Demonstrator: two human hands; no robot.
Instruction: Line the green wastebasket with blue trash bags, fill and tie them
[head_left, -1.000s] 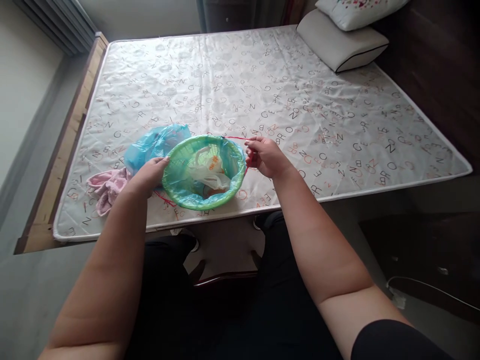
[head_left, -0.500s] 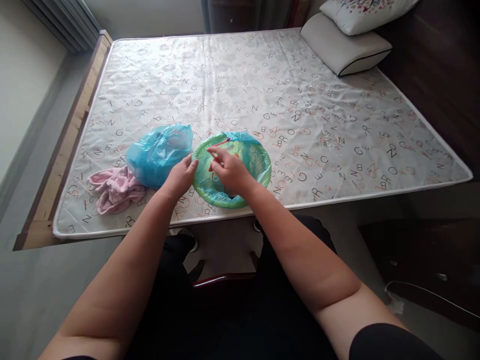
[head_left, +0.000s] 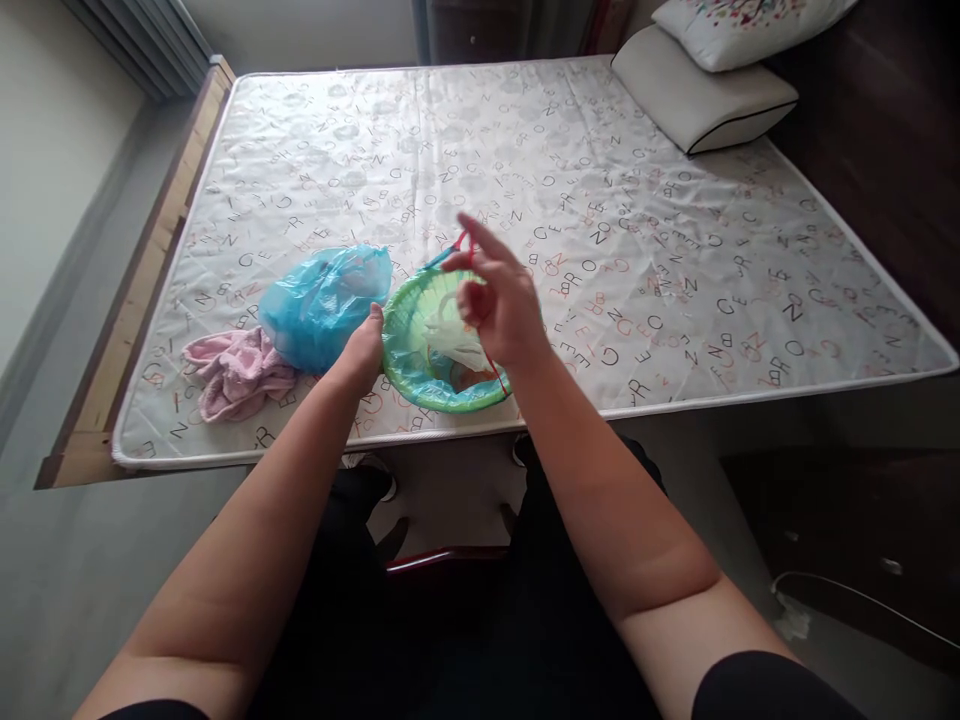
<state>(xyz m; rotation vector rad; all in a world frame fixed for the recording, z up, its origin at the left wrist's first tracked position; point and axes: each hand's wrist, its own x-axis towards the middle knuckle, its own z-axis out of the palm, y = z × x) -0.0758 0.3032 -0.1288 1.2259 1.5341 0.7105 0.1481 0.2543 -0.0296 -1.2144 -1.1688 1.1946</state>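
A round green trash bin point(head_left: 388, 345) rests near the front edge of the mattress, lined with a thin blue plastic bag point(head_left: 442, 393). Crumpled, whitish material shows inside it. My left hand point(head_left: 363, 348) grips the bin's left rim, thumb on top and fingers hidden below. Above the bin's right side, my right hand point(head_left: 506, 305) holds the liner's red drawstring point(head_left: 495, 373), its index finger pointing up with the string looped by it. The string runs down to the right rim and is lifted at the back. My right hand hides part of the rim.
A full-looking blue plastic bag point(head_left: 322, 305) sits left of the bin, beside a crumpled pink cloth point(head_left: 240, 375). The letter-printed mattress point(head_left: 660, 260) ends close to my knees. White pillows point(head_left: 705, 90) lie at the far right; a wooden bed frame point(head_left: 150, 250) borders the left.
My right hand has risen and moved right from inside the bin, drawing the red drawstring up with it. The liner's back edge has lifted. My left hand stays at the rim.
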